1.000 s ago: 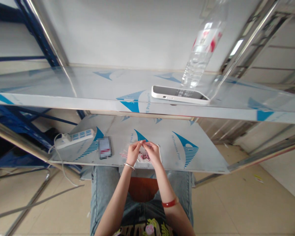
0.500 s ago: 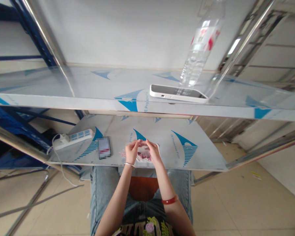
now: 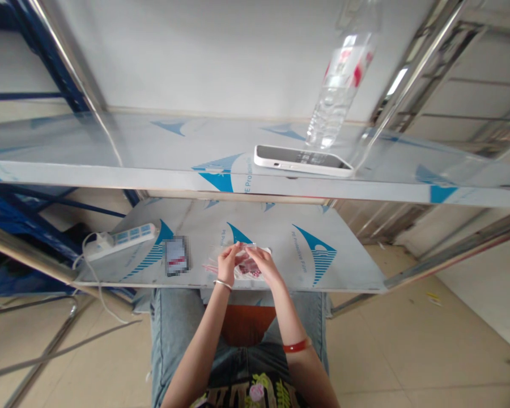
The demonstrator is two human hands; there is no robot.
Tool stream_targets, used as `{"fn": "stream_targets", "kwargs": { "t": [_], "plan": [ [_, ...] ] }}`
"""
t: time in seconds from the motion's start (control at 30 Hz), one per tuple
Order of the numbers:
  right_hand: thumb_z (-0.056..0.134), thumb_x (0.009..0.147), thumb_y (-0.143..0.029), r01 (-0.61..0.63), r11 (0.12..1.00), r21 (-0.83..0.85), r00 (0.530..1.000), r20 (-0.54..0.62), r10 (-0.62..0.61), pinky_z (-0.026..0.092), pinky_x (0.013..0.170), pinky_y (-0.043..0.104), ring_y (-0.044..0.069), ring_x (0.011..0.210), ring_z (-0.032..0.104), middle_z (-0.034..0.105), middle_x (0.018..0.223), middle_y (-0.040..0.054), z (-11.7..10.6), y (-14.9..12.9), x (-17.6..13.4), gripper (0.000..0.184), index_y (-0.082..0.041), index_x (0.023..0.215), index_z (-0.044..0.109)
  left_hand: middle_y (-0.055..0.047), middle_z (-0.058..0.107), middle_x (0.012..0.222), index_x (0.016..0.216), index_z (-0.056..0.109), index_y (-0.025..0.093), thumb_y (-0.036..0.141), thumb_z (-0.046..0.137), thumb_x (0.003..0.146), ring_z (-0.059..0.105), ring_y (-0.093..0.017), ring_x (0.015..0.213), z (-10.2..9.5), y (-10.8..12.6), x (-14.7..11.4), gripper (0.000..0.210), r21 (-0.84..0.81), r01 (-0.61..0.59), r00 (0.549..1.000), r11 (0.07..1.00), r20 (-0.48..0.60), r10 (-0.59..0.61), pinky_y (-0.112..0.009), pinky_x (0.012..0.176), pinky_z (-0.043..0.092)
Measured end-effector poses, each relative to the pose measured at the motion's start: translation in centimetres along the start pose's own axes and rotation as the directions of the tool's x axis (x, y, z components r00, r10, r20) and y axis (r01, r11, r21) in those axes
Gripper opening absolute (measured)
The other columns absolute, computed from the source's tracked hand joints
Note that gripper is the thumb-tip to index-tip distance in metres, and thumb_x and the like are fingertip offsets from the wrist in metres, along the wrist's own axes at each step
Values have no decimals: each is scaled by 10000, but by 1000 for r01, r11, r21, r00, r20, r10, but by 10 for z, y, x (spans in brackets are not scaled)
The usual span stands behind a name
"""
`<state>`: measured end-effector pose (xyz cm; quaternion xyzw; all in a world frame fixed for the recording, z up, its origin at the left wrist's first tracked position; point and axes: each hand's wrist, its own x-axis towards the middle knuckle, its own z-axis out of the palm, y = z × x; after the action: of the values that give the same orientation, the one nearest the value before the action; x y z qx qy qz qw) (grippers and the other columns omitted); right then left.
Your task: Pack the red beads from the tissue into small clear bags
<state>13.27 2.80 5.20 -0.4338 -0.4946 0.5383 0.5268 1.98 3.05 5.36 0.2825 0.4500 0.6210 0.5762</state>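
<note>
One left hand [image 3: 226,264], one right hand [image 3: 265,264], and they're close together at the red beads [image 3: 250,270], left hand on the beads' left, right hand on their right! Fingers bent on both, thumbs near the fingertips, the two sets of tips nearly meeting just beyond the beads. Anything pinched in there? Too small to tell, and how tightly either hand is closed can't be made out. Under the beads, a white base [image 3: 241,277], all of it on the lower shelf [image 3: 276,226]. Just left of the beads, pink strands [image 3: 210,267]; farther left, a device with a blurred-out screen [image 3: 177,255]; well left of the beads, a white power strip [image 3: 125,240]. Higher up beyond the beads, a white-edged phone [image 3: 301,161] lies flat, and a clear bottle [image 3: 339,85] stands just behind it.
</note>
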Motion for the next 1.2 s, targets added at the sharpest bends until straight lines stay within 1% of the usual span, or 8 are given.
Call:
{"fn": "stream_targets", "kwargs": {
  "t": [0.23, 0.37, 0.47, 0.63, 0.8, 0.97, 1.03, 1.2],
  "plan": [
    [659, 642, -417, -158, 982, -102, 981, -128, 145, 445, 460, 252, 179, 557, 620, 694, 720, 56, -21, 45, -25, 301, -169, 810, 684, -117, 705, 872, 868, 682, 115, 452, 711, 624, 673, -176, 671, 2, -19, 1, 418, 48, 139, 987, 989, 72, -142, -209, 509, 465],
    [598, 673, -419, -31, 955, -293, 956, -289, -58, 490, 633, 338, 235, 694, 639, 697, 745, 77, -56, 70, -37, 266, -178, 755, 676, -103, 709, 819, 822, 678, 125, 349, 700, 635, 649, -142, 626, 5, -38, 1, 293, 133, 176, 977, 975, 98, -189, -181, 478, 407],
    [512, 725, -405, -63, 831, -553, 885, -417, -210, 468, 753, 395, 261, 783, 628, 694, 805, 96, -88, 82, -40, 281, -184, 794, 671, -69, 695, 720, 764, 670, 126, 295, 691, 628, 614, -124, 580, 10, -51, 3, 218, 184, 106, 987, 977, 97, -125, -202, 515, 423],
    [449, 781, -292, -238, 474, -848, 878, -396, -269, 430, 812, 387, 285, 888, 591, 671, 877, 152, -127, 87, -35, 328, -117, 951, 668, -64, 672, 665, 734, 670, 140, 282, 625, 690, 601, -168, 595, 10, -74, -10, 155, 411, -142, 968, 901, 249, 39, -262, 552, 442],
    [419, 847, -296, -269, 219, -938, 807, -343, -480, 384, 905, 397, 303, 1138, 475, 503, 1261, 210, -134, 91, -40, 547, -44, 1331, 400, -88, 702, 828, 916, 685, 214, 236, 505, 793, 640, -219, 759, -22, -109, -45, 219, 698, -380, 913, 608, 387, 126, -325, 732, 459],
    [281, 943, -338, 31, 9, -999, 905, 24, -424, 325, 999, 374, 241, 1241, 408, 485, 1329, 108, -137, 116, -58, 449, -138, 1287, 490, -76, 683, 1021, 979, 680, 212, 168, 398, 836, 592, -225, 1010, -65, -146, -55, 319, 930, -333, 927, 157, 353, -128, -371, 924, 390],
    [269, 952, -349, 66, -32, -997, 921, 74, -382, 306, 1021, 380, 234, 1258, 396, 478, 1339, 93, -141, 122, -57, 452, -146, 1285, 498, -83, 575, 1250, 1157, 604, 195, 198, 382, 862, 501, -233, 1163, -76, -159, -53, 369, 971, -237, 958, -28, 229, -171, -414, 1001, 324],
    [250, 957, -318, 84, -38, -996, 967, 91, -239, 301, 1039, 399, 220, 1255, 410, 481, 1338, 76, -157, 111, -15, 439, -171, 1273, 517, -84, 410, 1402, 1290, 498, 167, 283, 303, 916, 352, -256, 1296, -85, -178, -53, 437, 960, -180, 976, -216, 145, -165, -467, 1047, 250]
  ]
}}
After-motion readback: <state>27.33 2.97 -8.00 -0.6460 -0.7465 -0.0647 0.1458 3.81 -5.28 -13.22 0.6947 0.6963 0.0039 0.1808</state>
